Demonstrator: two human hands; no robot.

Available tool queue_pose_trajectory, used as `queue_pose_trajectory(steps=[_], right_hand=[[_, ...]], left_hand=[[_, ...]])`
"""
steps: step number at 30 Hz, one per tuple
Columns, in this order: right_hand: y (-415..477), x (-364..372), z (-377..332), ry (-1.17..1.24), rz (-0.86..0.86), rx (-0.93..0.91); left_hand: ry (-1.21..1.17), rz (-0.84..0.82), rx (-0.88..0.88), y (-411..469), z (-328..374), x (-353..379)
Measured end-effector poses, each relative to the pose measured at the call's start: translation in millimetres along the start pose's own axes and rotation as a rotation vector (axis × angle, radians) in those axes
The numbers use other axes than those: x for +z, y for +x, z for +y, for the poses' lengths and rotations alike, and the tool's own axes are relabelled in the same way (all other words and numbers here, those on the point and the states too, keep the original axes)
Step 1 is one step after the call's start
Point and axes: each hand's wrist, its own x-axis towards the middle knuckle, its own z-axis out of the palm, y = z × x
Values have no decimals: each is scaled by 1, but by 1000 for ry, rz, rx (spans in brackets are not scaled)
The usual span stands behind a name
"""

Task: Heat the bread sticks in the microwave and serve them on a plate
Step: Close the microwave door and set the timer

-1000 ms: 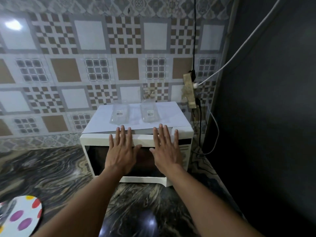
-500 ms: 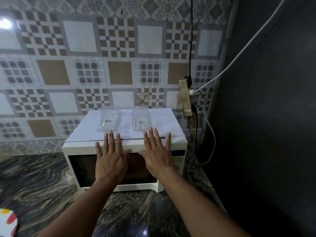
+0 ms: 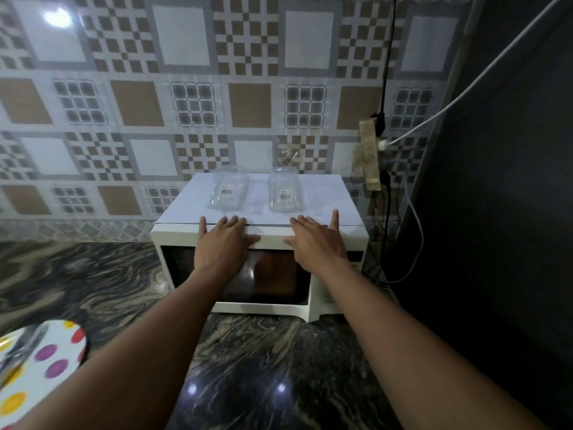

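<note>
A white microwave [image 3: 338, 240] stands on the dark marbled counter against the tiled wall, its dark glass door closed. Two clear plastic containers lie on its top: a flat one [image 3: 228, 191] on the left and a taller one [image 3: 283, 193] on the right. No bread sticks show in them. My left hand [image 3: 224, 245] and my right hand [image 3: 316, 242] are both stretched out flat with straight fingers, fingertips at the microwave's top front edge, just short of the containers. A white plate with coloured dots [image 3: 34, 364] sits at the bottom left, partly cut off.
A power strip [image 3: 370, 155] hangs on the wall right of the microwave with black and white cables running from it. A dark wall [image 3: 496, 212] closes off the right side. The marbled counter [image 3: 263, 367] runs in front and to the left.
Both hands have moved up from in front of the door to the microwave's top front edge. The view shifted, bringing more of the dotted plate into sight.
</note>
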Motion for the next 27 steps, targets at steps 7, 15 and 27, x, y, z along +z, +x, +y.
queue_pose_trajectory(steps=[7,15,27], right_hand=[[8,-4,-4,-9,-59,38],[2,1,-5,-6,-24,0],[-48,22,5,43,36,-12]], left_hand=[[26,38,-35,2,1,-8],[-2,63,-29,5,0,10],[-120,98,-112,-36,34,46]])
